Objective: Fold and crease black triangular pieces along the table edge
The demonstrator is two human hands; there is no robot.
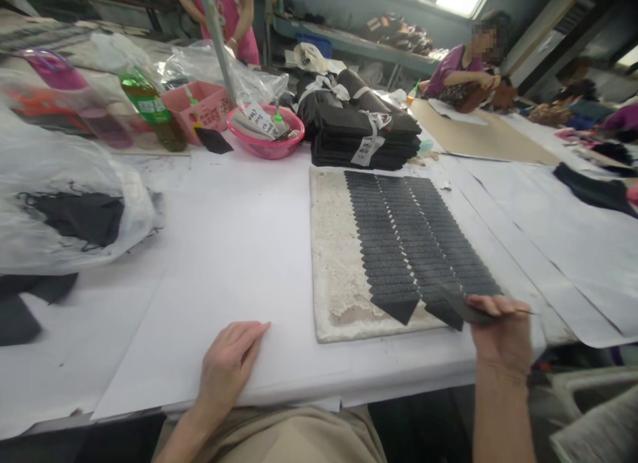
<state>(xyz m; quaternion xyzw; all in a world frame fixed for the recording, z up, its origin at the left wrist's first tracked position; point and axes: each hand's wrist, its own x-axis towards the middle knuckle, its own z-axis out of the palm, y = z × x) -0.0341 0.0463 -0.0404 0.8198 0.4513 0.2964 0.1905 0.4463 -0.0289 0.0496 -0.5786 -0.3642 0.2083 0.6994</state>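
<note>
A pale, worn board [339,277] lies on the white-covered table in front of me. Overlapping dark grey strips with pointed ends [393,250] cover much of it in three columns. Over the board's near right corner, my right hand [501,323] is closed on a dark piece of material [463,303], slightly blurred. Something thin sticks out past its fingers on the right; I cannot make out what. Left of the board, my left hand [226,363] rests on the white paper, fingers extended to the right and nothing visible in them. Its underside is hidden.
Behind the board stands a tied stack of black pieces [366,134]. Beside it are a pink basin [266,137], a pink box [197,111] and a green-labelled bottle [152,111]. A clear plastic bag [94,244] holds dark scraps at left. Other people work farther back.
</note>
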